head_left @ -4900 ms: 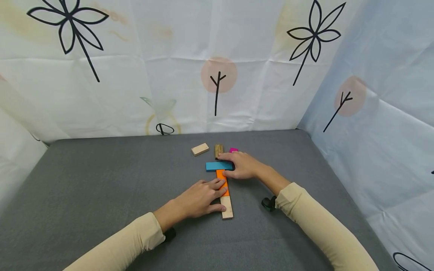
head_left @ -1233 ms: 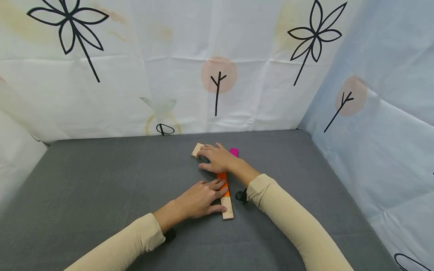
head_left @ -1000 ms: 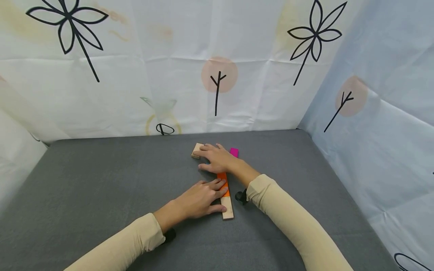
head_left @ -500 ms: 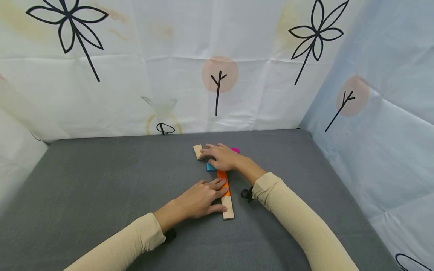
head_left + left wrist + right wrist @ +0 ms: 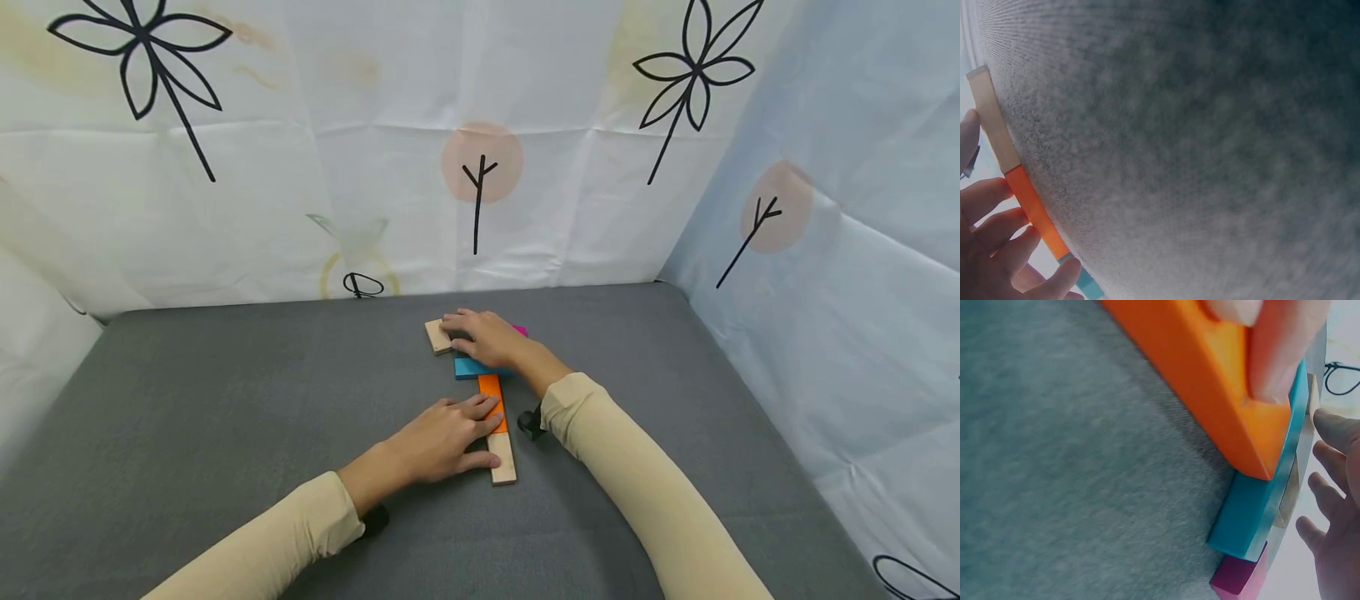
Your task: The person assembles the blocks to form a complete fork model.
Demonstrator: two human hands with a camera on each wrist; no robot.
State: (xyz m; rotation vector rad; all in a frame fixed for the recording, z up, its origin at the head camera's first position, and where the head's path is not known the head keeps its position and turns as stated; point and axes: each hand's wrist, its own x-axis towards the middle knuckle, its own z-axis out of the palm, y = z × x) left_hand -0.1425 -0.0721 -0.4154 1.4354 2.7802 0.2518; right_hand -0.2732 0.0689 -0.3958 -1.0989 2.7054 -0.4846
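A grey felt table (image 5: 225, 400) is lying inside printed fabric walls (image 5: 300, 167). The left hand (image 5: 442, 437) is resting with straight fingers on the orange block (image 5: 492, 400), apparently steadying it end to end with the pale wooden block (image 5: 502, 467) nearer the person. The right hand (image 5: 487, 337) is lying flat, fingers relaxed, over the far blocks, its fingertips touching the light wooden block (image 5: 437, 335). The blue block (image 5: 472, 367) is lying crosswise against the orange block's far end, and the magenta block (image 5: 519, 331) is showing just beyond the hand.
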